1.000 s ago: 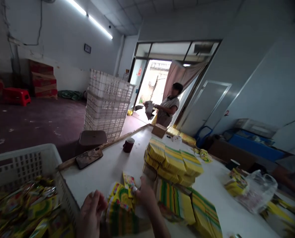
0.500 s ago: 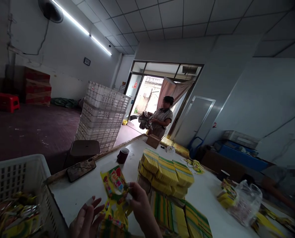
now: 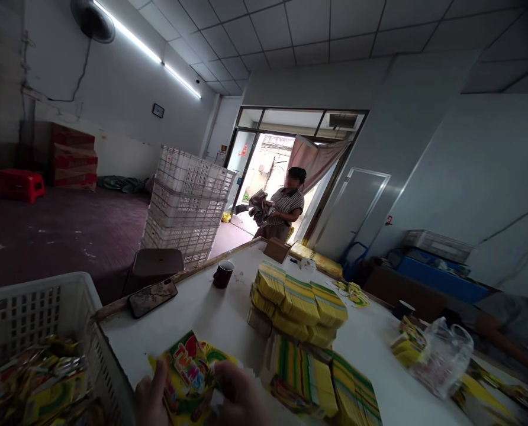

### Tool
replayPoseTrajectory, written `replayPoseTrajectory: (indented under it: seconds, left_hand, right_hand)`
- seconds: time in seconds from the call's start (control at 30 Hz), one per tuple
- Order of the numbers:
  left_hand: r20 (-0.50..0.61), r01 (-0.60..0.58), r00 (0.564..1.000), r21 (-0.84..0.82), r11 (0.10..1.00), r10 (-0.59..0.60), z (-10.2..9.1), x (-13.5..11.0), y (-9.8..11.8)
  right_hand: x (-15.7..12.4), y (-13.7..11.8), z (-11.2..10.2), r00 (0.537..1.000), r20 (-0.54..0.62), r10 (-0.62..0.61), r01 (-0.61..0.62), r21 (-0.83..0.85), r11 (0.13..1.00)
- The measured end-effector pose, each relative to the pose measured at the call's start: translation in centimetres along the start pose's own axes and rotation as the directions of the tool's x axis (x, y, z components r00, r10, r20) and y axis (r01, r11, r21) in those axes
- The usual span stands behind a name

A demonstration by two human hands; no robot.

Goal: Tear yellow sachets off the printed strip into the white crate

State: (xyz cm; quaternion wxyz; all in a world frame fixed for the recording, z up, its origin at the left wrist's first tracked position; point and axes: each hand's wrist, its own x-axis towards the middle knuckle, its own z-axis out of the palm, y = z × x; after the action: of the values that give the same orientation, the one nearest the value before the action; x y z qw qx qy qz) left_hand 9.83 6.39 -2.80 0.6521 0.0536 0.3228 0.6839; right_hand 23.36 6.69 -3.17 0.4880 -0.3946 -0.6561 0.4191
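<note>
Over the white bench (image 3: 197, 310), toward its near edge, the left hand (image 3: 151, 397) has just joined the right hand (image 3: 240, 391) in gripping one green-and-yellow printed packet (image 3: 187, 374), so it seems steadier.

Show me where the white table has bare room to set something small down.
The table is bare between the phone, dark mug, held packet and stacked yellow packets; also between those stacks and the clear plastic bag. Crowded: its middle, under the stacks.
</note>
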Motion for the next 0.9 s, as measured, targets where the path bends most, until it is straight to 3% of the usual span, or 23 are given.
replayPoseTrajectory:
  seconds: [0.1,0.2,0.27,0.33,0.4,0.47,0.53,0.63,0.77,0.9]
  left_hand:
    - [0.005,0.116,0.993,-0.012,0.993,-0.116,0.0,0.2,0.0]
    - [-0.02,0.081,0.996,-0.063,0.995,-0.082,0.4,0.2,-0.2]
    - [0.001,0.012,1.0,-0.091,0.996,-0.012,0.7,0.0,-0.5]
    - [0.075,-0.016,0.997,-0.11,0.994,0.024,1.1,-0.6,-0.7]
    - [0.108,0.024,0.994,-0.123,0.992,-0.01,1.4,-1.3,-0.6]
    - [0.071,0.012,0.997,-0.188,0.982,0.002,1.8,-1.7,-0.3]
    - [0.001,-0.035,0.999,-0.234,0.972,0.036,2.1,-1.8,0.1]
    - [-0.074,-0.167,0.985,-0.24,0.956,0.154,2.1,-1.4,0.8]
    - [-0.024,-0.213,0.977,-0.212,0.954,0.212,1.5,-1.1,1.3]
    - [-0.008,-0.204,0.979,-0.191,0.96,0.206,1.1,-1.0,1.1]
  right_hand:
    - [-0.1,-0.3,-0.1,0.999,-0.042,-0.018,0.019,0.031,0.999]
    - [-0.2,-1.4,-0.7,0.98,-0.148,-0.134,0.095,-0.244,0.965]
    - [-0.5,-2.5,-1.0,0.955,-0.138,-0.263,0.166,-0.485,0.858]
    - [-1.0,-3.5,-0.9,0.92,-0.037,-0.39,0.267,-0.669,0.694]
    - [-1.6,-4.2,-0.3,0.883,0.076,-0.463,0.355,-0.754,0.553]
    - [-2.1,-4.5,0.5,0.879,0.148,-0.453,0.393,-0.764,0.512]
    - [-2.5,-4.5,1.2,0.903,0.205,-0.377,0.4,-0.718,0.57]
    - [-3.0,-3.9,1.6,0.941,0.251,-0.226,0.334,-0.589,0.736]
    - [-3.2,-3.5,1.3,0.983,0.099,-0.157,0.184,-0.44,0.879]
    - [-3.0,-3.5,1.2,0.99,-0.019,-0.139,0.116,-0.447,0.887]
